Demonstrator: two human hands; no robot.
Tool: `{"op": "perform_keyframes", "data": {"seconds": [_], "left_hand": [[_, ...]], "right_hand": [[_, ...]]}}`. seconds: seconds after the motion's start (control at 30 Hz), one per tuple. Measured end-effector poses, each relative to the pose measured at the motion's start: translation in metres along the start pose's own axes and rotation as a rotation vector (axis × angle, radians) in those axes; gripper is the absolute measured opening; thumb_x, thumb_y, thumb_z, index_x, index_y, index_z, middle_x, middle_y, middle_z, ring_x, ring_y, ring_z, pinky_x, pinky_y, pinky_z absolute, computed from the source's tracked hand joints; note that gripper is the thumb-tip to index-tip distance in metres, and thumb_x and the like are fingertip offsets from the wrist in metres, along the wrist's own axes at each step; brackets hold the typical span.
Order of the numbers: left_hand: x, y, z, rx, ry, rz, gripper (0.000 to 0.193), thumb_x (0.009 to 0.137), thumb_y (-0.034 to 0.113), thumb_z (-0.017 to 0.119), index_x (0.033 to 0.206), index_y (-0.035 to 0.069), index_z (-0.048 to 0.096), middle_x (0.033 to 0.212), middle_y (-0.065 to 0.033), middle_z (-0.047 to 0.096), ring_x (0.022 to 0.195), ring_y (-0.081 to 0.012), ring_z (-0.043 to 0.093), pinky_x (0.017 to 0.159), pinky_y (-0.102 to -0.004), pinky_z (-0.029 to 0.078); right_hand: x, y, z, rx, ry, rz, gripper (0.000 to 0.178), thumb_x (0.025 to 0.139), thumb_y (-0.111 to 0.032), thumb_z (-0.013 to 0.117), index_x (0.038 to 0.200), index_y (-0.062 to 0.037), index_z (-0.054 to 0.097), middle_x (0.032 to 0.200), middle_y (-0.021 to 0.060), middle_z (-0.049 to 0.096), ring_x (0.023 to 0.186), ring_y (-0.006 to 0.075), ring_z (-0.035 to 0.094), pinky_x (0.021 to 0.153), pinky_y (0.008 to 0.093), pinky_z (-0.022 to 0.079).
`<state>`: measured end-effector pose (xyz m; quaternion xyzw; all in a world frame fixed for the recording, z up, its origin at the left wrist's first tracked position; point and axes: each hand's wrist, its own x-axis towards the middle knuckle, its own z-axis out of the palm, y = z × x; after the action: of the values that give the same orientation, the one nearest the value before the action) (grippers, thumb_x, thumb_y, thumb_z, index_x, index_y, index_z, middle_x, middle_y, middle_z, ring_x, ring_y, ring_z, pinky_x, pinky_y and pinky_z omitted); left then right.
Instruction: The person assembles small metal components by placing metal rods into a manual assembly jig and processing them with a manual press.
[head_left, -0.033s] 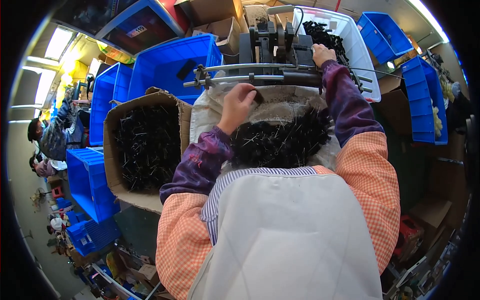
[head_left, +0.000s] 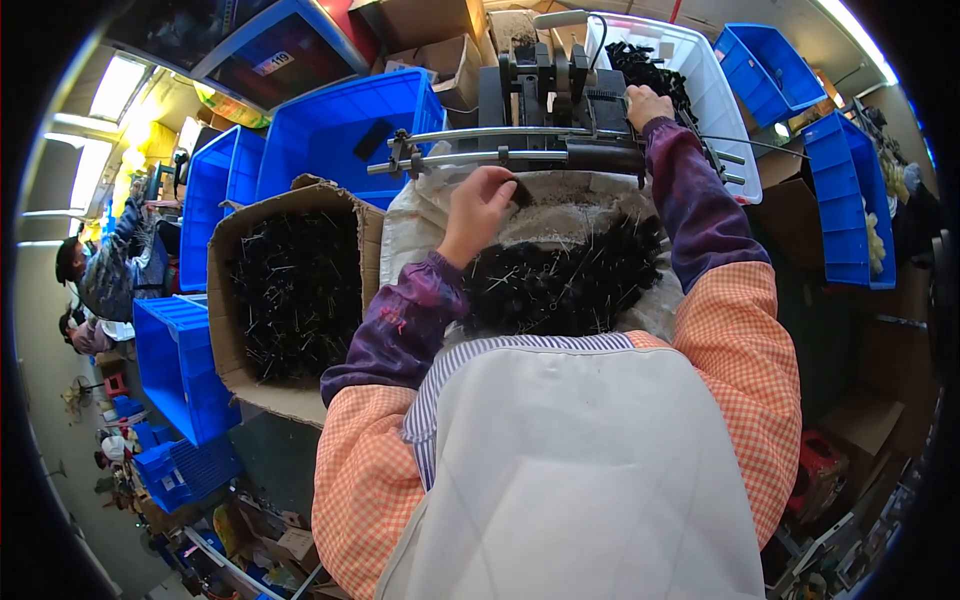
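Observation:
My left hand (head_left: 478,207) pinches a small dark bristly piece (head_left: 522,193) between thumb and fingers, just in front of the machine's bars. Below it lies a heap of black bristly pieces with thin metal stems (head_left: 560,275), on a whitish sack (head_left: 403,222) before my apron. My right hand (head_left: 648,106) is closed at the right side of a dark bench machine (head_left: 545,95). Its fingers curl by a ridged dark block (head_left: 606,108); what they hold, if anything, is hidden. Two horizontal metal rods (head_left: 470,133) run across the machine's front.
A cardboard box (head_left: 225,330) full of similar black pieces stands at my left. Behind it is a large blue crate (head_left: 300,140). A white bin (head_left: 725,120) with black pieces sits beyond my right hand. More blue crates (head_left: 845,200) flank both sides. People work at far left.
My left hand and the small dark piece in it have shifted very slightly to the right. My right hand stays by the machine.

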<state>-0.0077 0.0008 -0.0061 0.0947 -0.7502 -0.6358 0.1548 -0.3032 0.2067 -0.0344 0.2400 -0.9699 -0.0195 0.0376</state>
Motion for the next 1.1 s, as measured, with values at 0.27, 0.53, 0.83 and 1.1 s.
{"op": "perform_keyframes", "data": {"seconds": [0.27,0.53,0.83,1.1], "left_hand": [[0.010,0.021,0.027,-0.239,-0.059,-0.089,0.016,0.082,0.004,0.062,0.094,-0.003,0.056,0.083,-0.0062,0.062,0.075,-0.0117,0.062,0.066,-0.0228,0.051],[0.017,0.013,0.025,-0.183,-0.073,-0.039,0.023,0.082,0.013,0.064,0.095,-0.003,0.056,0.086,-0.0107,0.063,0.079,-0.0179,0.064,0.069,-0.0274,0.051],[-0.044,-0.049,-0.037,0.668,-0.645,-0.316,0.043,0.082,0.040,0.058,0.101,0.001,0.059,0.095,-0.0201,0.063,0.091,-0.0333,0.060,0.078,-0.0370,0.047],[-0.042,-0.044,-0.033,0.685,-0.640,-0.378,0.042,0.085,0.040,0.055,0.101,0.002,0.059,0.095,-0.0199,0.063,0.090,-0.0329,0.060,0.079,-0.0356,0.046]], "right_hand": [[-0.045,0.027,-0.041,0.125,0.336,0.229,0.029,0.084,-0.031,0.053,0.105,-0.0112,0.055,0.100,0.0127,0.060,0.083,0.0300,0.063,0.072,0.0400,0.050],[-0.103,-0.073,-0.066,0.962,-0.187,-0.523,0.025,0.087,-0.010,0.051,0.111,-0.0028,0.056,0.099,0.0109,0.061,0.086,0.0207,0.059,0.076,0.0305,0.045],[-0.012,-0.039,0.011,0.187,0.331,-0.110,0.020,0.080,-0.020,0.057,0.098,-0.0136,0.062,0.095,0.0051,0.061,0.096,0.0262,0.052,0.081,0.0393,0.042],[-0.005,-0.036,0.018,0.221,0.279,-0.109,0.021,0.083,-0.022,0.054,0.101,-0.0137,0.060,0.100,0.0029,0.060,0.099,0.0250,0.050,0.083,0.0411,0.039]]}}
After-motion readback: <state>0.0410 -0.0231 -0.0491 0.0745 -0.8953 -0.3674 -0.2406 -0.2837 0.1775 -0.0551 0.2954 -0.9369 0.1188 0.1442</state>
